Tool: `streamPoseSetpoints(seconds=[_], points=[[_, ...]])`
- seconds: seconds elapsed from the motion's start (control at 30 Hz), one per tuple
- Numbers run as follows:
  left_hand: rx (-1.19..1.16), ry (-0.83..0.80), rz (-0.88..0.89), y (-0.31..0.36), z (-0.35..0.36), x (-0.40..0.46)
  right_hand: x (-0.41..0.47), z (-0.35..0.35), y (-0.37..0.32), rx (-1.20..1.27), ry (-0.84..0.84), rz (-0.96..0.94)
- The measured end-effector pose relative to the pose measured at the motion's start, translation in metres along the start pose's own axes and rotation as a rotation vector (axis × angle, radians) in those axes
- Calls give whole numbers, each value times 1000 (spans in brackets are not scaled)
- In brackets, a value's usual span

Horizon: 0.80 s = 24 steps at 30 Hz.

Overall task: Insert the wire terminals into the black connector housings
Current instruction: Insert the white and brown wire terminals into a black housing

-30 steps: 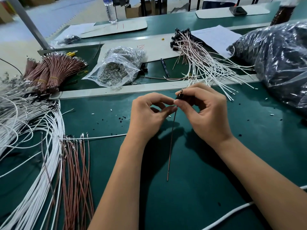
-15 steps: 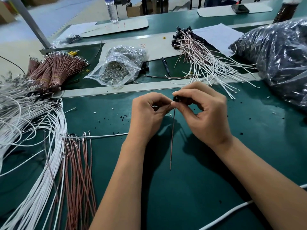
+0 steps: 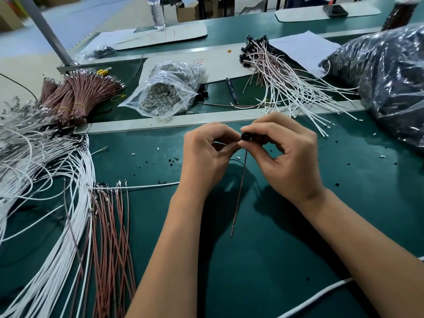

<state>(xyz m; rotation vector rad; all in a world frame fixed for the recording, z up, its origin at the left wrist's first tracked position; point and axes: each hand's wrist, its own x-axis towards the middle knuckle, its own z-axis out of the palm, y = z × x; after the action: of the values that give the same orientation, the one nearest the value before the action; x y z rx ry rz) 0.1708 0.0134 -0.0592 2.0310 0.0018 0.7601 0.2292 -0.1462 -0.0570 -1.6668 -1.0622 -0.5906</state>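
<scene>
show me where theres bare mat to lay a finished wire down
Bare green mat lies right of the right hand, short of the black bag. More lies near the edge between the forearms. The left is crowded with white wires and brown wires.

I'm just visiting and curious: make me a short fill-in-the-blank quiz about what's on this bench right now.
1. The right hand pinches a small ____ connector housing.
2. A thin ____ wire hangs down from the housing.
3. The clear plastic bag behind the hands holds small ____ parts.
4. The bench mat is dark ____.

Missing words: black; brown; metal; green
</scene>
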Motion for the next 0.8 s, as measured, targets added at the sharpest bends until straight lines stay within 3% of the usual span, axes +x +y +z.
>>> streamPoseSetpoints(seconds=[0.8], points=[[45,-10,-29,1,5,0,-1,0,-2,-36,-19,-31]])
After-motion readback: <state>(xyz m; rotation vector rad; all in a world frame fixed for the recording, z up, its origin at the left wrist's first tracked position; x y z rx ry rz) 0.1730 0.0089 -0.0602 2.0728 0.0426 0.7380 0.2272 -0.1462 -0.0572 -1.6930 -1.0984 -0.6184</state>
